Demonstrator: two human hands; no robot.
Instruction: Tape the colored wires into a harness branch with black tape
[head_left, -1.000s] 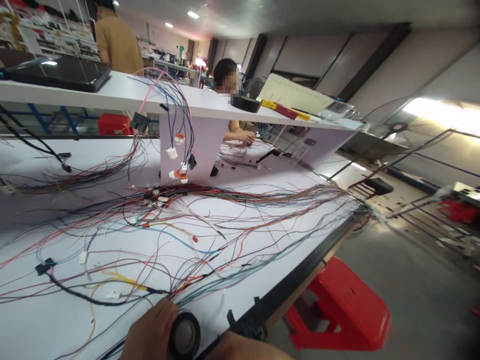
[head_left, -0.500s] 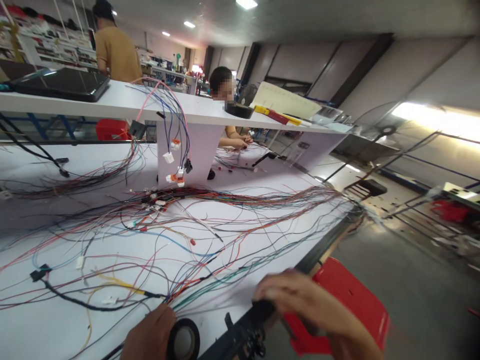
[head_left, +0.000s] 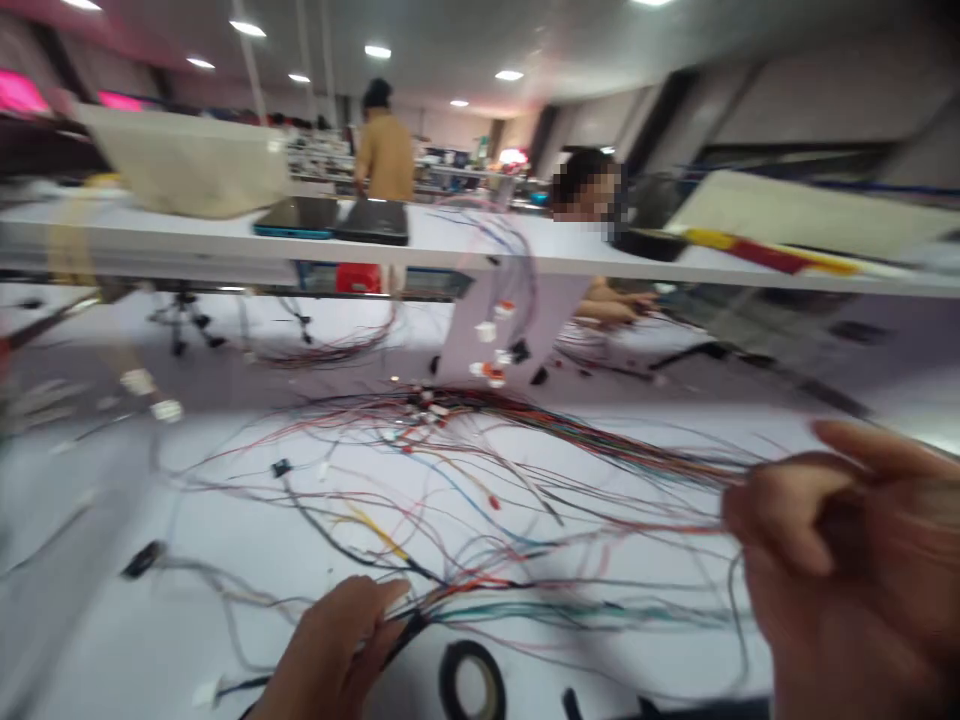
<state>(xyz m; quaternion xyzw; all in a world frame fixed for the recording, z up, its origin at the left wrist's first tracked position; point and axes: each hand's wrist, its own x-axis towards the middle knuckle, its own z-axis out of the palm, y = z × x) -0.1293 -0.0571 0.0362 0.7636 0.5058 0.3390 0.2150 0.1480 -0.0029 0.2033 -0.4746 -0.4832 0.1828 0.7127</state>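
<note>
My left hand [head_left: 337,645] is at the bottom, its fingers closed around the dark-wrapped trunk of the wire bundle [head_left: 420,615]. From there, red, orange and green wires fan out to the right across the white table. Just right of that hand a roll of black tape [head_left: 472,682] lies on the table. My right hand [head_left: 832,540] is raised at the right, large and blurred, with its fingers curled; whatever they may hold is hidden. Wires run towards it and pass behind or into it.
A white shelf [head_left: 435,245] crosses above the table and carries two phones, a pale bin [head_left: 187,160] and a yellow-red tool [head_left: 772,252]. Wires with connectors hang from its edge. Two people are beyond. A thick wire bundle [head_left: 570,430] lies behind my hands.
The view has swung left. My right hand has left the black object at the table's front edge and is now raised over the wires. The tape roll now sits apart from my left hand.
</note>
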